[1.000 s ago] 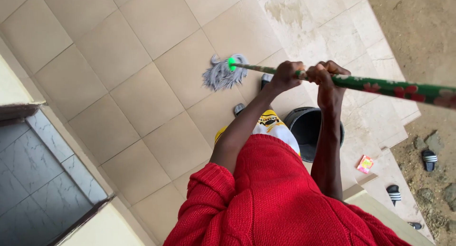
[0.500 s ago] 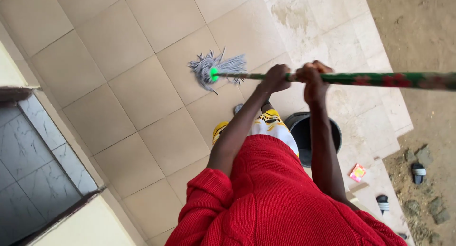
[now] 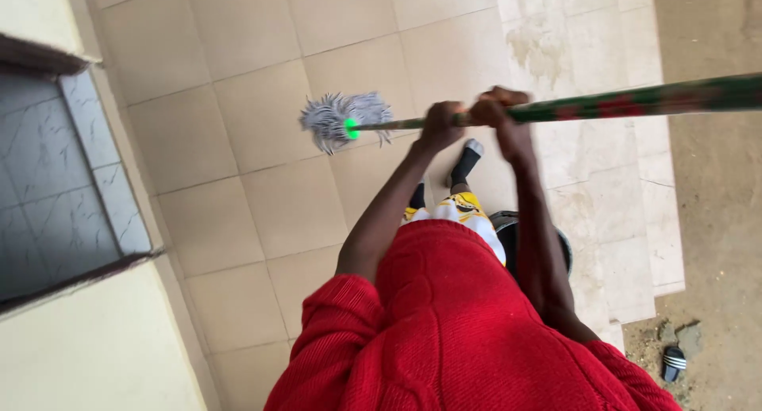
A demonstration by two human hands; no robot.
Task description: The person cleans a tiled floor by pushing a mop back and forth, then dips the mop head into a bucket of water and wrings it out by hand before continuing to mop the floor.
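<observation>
Both my hands grip a long green mop handle with red flowers [image 3: 627, 100] that runs from the right edge toward the middle. My left hand [image 3: 440, 125] holds it nearer the head, my right hand [image 3: 500, 115] just behind it. The grey string mop head [image 3: 337, 119] with a bright green socket rests on the beige floor tiles [image 3: 238, 133], left of my hands. My red knitted sleeves and top fill the lower middle.
A dark bucket [image 3: 508, 232] stands by my legs, partly hidden by my body. My foot in a dark sock [image 3: 463, 163] is on the tiles. A yellow wall with a grey tiled opening [image 3: 55, 189] is on the left. Steps [image 3: 635, 244] drop to dirt with a sandal [image 3: 673, 362].
The mop head slid left across the tiles with both hands following. My view turned, so the wall opening now fills more of the left and the bucket sits lower.
</observation>
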